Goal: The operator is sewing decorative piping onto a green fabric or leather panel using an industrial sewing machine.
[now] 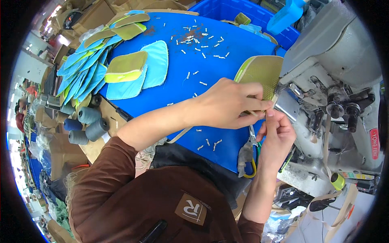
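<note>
From where I stand, the person in the brown top has both hands drawn together at the right side of the blue table (184, 121), just beside a sewing machine (342, 60). An olive pad (265, 75) with a lime edge lies there, its far part spread beyond the knuckles. The left hand (233, 103) is clamped on the pad's near corner, fingers curled and tips pinching. The right hand (278, 131) comes up to that same corner, thumb and forefinger pressed together (what sits between those tips is too small for me to tell). Near the right wrist are scissors (254, 168) with a yellow handle. Pale scraps (196, 40) dot the table's far half, with a few more near the person. At the left, a heap of blue and olive pads (83, 71) overlaps the edge, beyond some thread spools (89, 115); a blue bin (219, 10) stands at the far side.
</note>
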Available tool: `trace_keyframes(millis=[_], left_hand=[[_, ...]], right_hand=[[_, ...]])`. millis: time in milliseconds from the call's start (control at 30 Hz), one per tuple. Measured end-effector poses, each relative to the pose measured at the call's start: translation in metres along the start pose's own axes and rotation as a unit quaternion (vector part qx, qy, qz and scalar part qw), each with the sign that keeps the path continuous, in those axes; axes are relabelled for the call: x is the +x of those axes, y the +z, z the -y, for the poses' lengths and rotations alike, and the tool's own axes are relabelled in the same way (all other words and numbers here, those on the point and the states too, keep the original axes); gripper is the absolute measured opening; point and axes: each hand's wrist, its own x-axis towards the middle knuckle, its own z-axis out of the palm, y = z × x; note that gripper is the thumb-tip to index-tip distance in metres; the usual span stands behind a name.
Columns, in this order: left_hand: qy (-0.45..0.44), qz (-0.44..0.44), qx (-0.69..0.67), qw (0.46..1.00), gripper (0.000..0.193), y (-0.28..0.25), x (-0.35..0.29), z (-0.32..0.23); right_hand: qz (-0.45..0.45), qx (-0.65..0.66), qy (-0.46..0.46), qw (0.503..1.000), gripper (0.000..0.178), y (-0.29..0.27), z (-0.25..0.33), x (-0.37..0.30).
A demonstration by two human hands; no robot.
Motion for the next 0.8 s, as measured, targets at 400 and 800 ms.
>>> trace_keyframes(millis=[400, 800], left_hand=[[-0.086, -0.051, 0.039, 0.994, 0.079, 0.033, -0.01, 0.001], [-0.114, -0.004, 0.021, 0.993, 0.067, 0.038, -0.013, -0.014]], right_hand=[[0.055, -0.561, -0.06, 0.824, 0.054, -0.066, -0.062, -0.087], [0.024, -0.428, -0.013, 0.903, 0.044, -0.09, -0.087, -0.071]])
